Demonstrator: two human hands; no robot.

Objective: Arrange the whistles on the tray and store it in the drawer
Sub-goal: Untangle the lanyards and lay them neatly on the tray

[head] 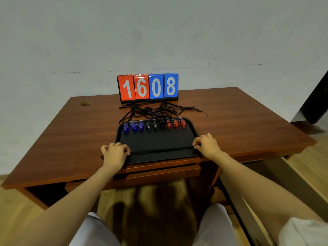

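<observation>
A black tray lies on the wooden desk near its front edge. Along its far side stand three blue whistles, three black whistles and three red whistles in one row. Their black cords trail off the tray's back onto the desk in a tangle. My left hand grips the tray's front left corner. My right hand grips its front right corner. A drawer under the desk top sits just below the tray; it looks slightly open.
A flip scoreboard reading 1608 stands at the back of the desk, against the wall. A small brownish object lies at the desk's far left. My knees are under the desk front. A dark doorway is at the right.
</observation>
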